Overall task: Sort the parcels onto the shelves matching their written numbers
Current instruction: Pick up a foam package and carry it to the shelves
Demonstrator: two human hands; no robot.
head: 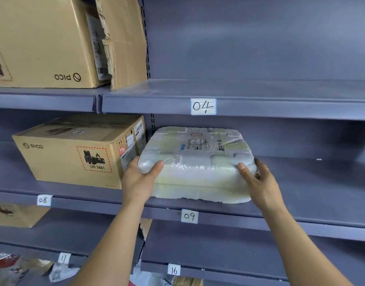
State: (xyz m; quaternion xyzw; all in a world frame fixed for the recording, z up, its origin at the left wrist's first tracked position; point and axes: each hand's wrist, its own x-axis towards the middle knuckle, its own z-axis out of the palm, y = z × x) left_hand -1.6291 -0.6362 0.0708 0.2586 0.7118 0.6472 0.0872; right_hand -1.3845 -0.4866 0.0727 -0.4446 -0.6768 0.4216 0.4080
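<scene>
The foam parcel (196, 164) lies on the shelf above the 09 tag (189, 216), its front edge at the lip. My left hand (139, 178) and right hand (258, 178) grip the near corners, thumbs on top, right fingers curled round, left fingers hidden. Risk: if I let go here it may tip off. The cardboard box (74, 151) at 9 o'clock could snag it. I can't read its number, so it may be the wrong shelf.

The parcel (198, 162) lies on the shelf (301, 182), just behind the 09 label (189, 216), with the left hand (140, 180) at its near left corner and the right hand (260, 182) at its near right corner. Just left of the parcel stands a carton (74, 153), behind the 08 label (43, 200). Above the parcel is the 04 label (203, 106), up and to its left a larger carton (43, 42), and below it the 16 label (174, 270).
</scene>
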